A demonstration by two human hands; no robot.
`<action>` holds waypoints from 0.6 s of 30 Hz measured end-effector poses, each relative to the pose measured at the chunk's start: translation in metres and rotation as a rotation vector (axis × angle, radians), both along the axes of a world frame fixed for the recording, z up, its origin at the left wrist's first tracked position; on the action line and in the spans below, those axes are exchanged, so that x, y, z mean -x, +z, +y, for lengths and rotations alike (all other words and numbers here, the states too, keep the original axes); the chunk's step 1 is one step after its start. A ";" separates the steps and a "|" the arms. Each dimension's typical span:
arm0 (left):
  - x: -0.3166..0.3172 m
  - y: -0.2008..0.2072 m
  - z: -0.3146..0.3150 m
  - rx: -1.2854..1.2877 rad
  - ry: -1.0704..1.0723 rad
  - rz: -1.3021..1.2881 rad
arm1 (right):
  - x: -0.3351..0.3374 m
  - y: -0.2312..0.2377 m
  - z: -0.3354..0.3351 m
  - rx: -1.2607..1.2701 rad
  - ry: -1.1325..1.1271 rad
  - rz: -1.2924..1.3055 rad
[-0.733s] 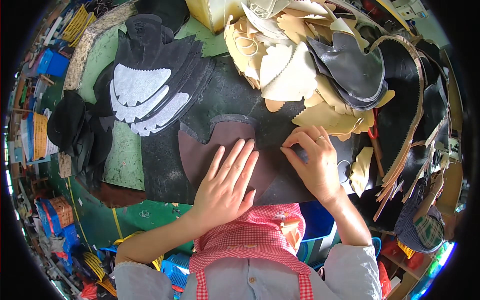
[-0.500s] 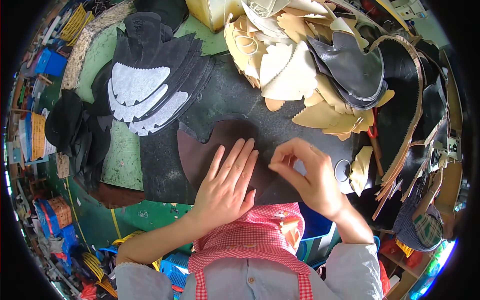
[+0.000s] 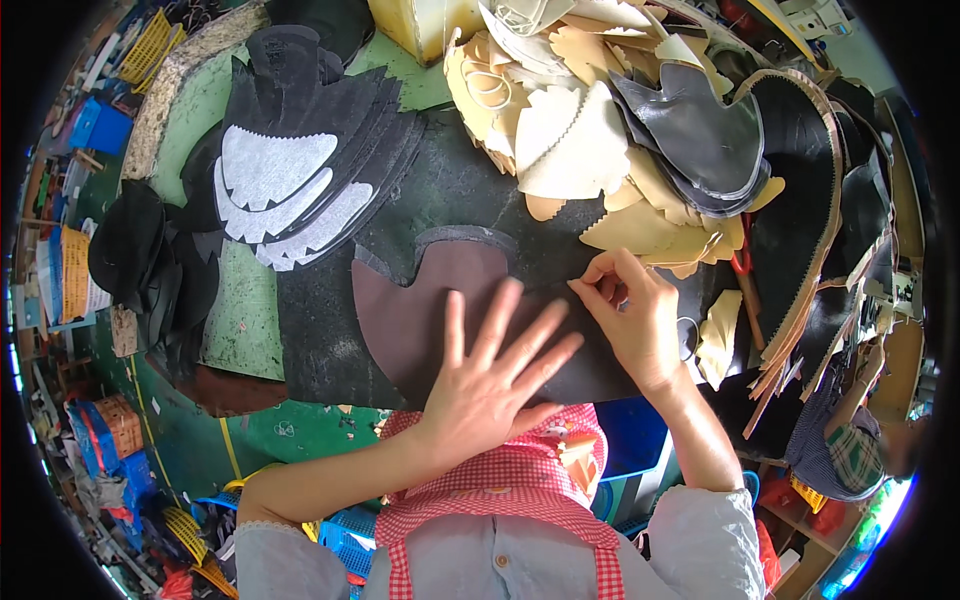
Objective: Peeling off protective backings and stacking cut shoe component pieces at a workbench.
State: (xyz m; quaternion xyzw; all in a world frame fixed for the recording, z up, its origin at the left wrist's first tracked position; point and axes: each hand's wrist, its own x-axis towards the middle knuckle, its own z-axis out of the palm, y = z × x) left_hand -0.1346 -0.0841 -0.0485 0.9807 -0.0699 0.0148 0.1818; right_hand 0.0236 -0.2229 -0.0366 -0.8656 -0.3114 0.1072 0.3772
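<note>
A dark brown shoe-upper piece (image 3: 430, 300), with a curved notch and a darker band along its upper edge, lies flat on the black work mat near me. My left hand (image 3: 485, 385) is over its lower right part, fingers spread and slightly blurred. Whether the palm presses on it I cannot tell. To the right, my right hand (image 3: 635, 320) has thumb and forefinger pinched together by the piece's right side. What is in that pinch, if anything, is too small to make out.
Black pieces with white backing patches (image 3: 275, 165) are stacked at the left. Tan zigzag-edged pieces (image 3: 575, 140) heap up at the far right, with shiny black pieces (image 3: 695, 130) on top. A red-handled tool (image 3: 742, 262) and long trimmed strips (image 3: 815, 270) lie at the right.
My left hand has shifted right and spread its fingers, uncovering more of the brown piece. My right hand has moved slightly right and farther from me, still pinched.
</note>
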 end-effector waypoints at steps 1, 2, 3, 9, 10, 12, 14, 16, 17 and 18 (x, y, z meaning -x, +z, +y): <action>-0.001 -0.004 0.000 0.028 -0.106 -0.012 | 0.000 -0.002 0.000 -0.003 0.001 0.001; 0.000 -0.003 0.004 0.123 -0.224 0.006 | 0.001 -0.004 -0.001 -0.032 0.051 -0.207; 0.003 -0.003 0.009 0.233 -0.260 -0.014 | 0.002 -0.005 -0.002 -0.063 0.101 -0.415; 0.015 0.006 0.056 -0.050 0.173 0.011 | 0.042 -0.001 -0.025 0.328 0.436 -0.332; 0.011 0.010 0.061 -0.084 0.199 0.015 | 0.033 0.005 -0.026 0.379 0.363 -0.355; 0.005 0.009 0.082 0.006 0.165 -0.044 | 0.019 0.019 -0.030 0.166 0.331 -0.311; 0.007 0.022 0.106 -0.044 0.158 -0.219 | 0.004 0.032 -0.032 -0.107 0.283 -0.289; 0.011 0.033 0.137 -0.169 0.251 -0.393 | -0.035 0.042 -0.043 0.010 0.107 -0.632; 0.011 0.041 0.151 -0.132 0.338 -0.449 | -0.061 0.045 -0.041 0.079 -0.020 -0.797; 0.013 0.035 0.172 -0.182 0.385 -0.435 | -0.075 0.042 -0.033 0.133 -0.155 -0.838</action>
